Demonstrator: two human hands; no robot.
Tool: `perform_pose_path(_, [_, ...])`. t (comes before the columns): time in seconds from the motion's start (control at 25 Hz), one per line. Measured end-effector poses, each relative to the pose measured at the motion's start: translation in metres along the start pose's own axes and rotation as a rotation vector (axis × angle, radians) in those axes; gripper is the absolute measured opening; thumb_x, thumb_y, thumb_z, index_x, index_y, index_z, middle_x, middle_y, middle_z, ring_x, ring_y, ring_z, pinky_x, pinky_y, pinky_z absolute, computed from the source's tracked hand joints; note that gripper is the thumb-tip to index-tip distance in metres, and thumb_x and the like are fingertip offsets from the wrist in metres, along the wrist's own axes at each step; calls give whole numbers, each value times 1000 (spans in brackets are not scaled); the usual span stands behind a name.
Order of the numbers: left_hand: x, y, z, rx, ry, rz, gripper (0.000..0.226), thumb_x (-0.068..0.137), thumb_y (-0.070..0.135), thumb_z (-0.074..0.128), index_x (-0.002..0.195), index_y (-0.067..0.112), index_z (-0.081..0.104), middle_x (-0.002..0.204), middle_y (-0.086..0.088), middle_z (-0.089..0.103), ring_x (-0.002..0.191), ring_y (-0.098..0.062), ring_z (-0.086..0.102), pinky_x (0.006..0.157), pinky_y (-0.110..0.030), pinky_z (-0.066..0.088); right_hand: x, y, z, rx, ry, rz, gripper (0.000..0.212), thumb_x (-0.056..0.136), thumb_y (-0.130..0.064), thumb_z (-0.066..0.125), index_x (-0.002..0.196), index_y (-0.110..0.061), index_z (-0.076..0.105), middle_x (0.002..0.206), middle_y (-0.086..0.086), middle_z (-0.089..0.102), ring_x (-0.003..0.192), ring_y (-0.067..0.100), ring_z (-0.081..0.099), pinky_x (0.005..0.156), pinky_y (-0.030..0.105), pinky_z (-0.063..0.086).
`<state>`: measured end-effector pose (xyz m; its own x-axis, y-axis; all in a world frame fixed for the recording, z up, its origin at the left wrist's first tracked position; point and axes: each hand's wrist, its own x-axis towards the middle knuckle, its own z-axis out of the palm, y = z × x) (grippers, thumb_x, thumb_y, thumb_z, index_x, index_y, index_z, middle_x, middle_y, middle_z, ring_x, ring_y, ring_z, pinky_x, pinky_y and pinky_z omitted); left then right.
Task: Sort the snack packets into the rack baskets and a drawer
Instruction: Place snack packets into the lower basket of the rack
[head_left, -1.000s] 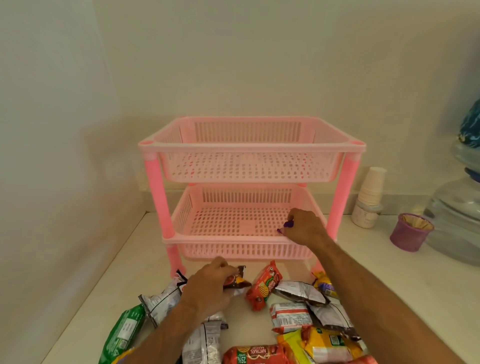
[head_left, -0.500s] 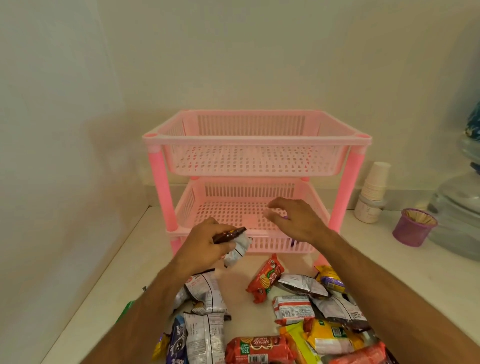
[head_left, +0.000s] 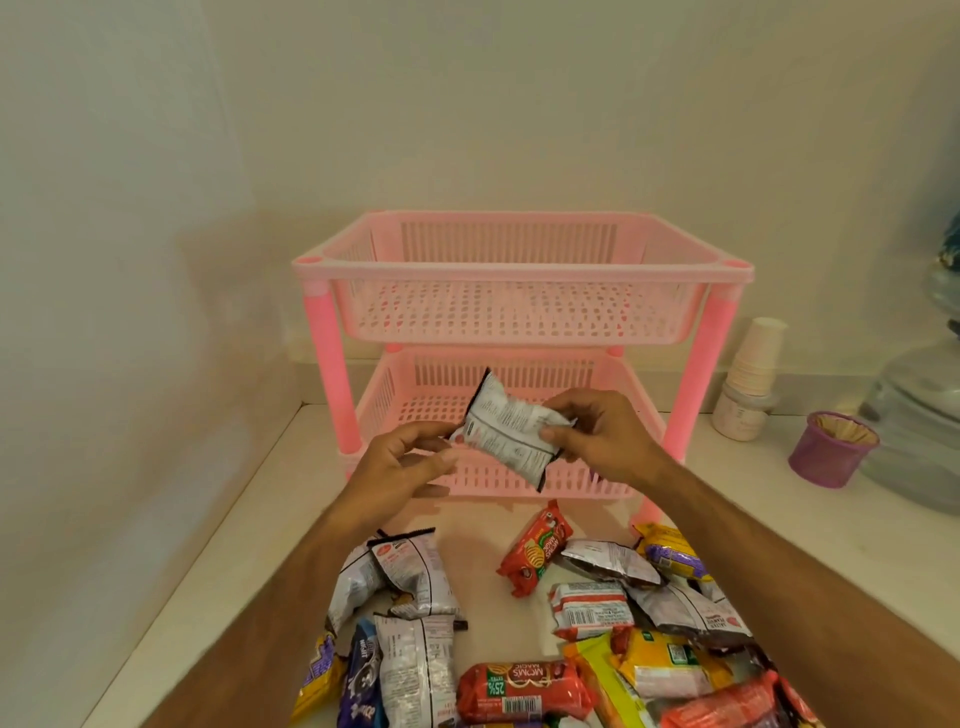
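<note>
A pink two-tier rack stands against the wall, with an upper basket (head_left: 519, 270) and a lower basket (head_left: 519, 478), both bare. In front of the lower basket I hold a silver snack packet (head_left: 509, 428) with black edges. My left hand (head_left: 410, 467) pinches its left end and my right hand (head_left: 597, 436) grips its right end. Several more packets lie on the counter near me: a red biscuit pack (head_left: 537, 548), silver packets (head_left: 410, 571), a red roll (head_left: 524, 688) and yellow packs (head_left: 670, 553).
At the right stand a stack of paper cups (head_left: 750, 374), a purple cup (head_left: 831, 449) and a clear water bottle (head_left: 919, 415). Walls close the counter (head_left: 228, 545) at the left and behind the rack.
My left hand lifted a silver packet from the pile to the front of the lower basket. My right hand left the basket and took the packet's other end.
</note>
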<state>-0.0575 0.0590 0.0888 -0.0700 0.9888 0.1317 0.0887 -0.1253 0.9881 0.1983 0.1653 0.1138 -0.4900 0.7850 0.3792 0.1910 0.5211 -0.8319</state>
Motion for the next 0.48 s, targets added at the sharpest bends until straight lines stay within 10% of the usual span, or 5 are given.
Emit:
perform_pose_path(0.12, [1,-19,-14,320,-44,-23,20,84,8,76,99,21,73,105,-4,71,97,-21,69,78,-26,59,9,3,-18,51,230,74,31,79,3,78,87,-23,64,83,9,74,48,21,63,43,32,53])
perform_pose_path(0.24, [0,-40,-28,803,-423,-143,43,73,14,78,111,31,68,121,13,62,112,-6,57,88,-7,44,18,19,-32,-471,274,25,26,83,-5,72,83,-21,52,79,5,70,60,29,64,52,36,52])
perform_pose_path(0.48, [-4,-71,-18,1294,-660,-158,83,69,25,86,140,43,47,152,10,35,135,-15,38,111,-35,37,32,43,-30,-994,135,283,35,77,1,62,106,-18,69,101,9,73,78,30,63,61,28,39])
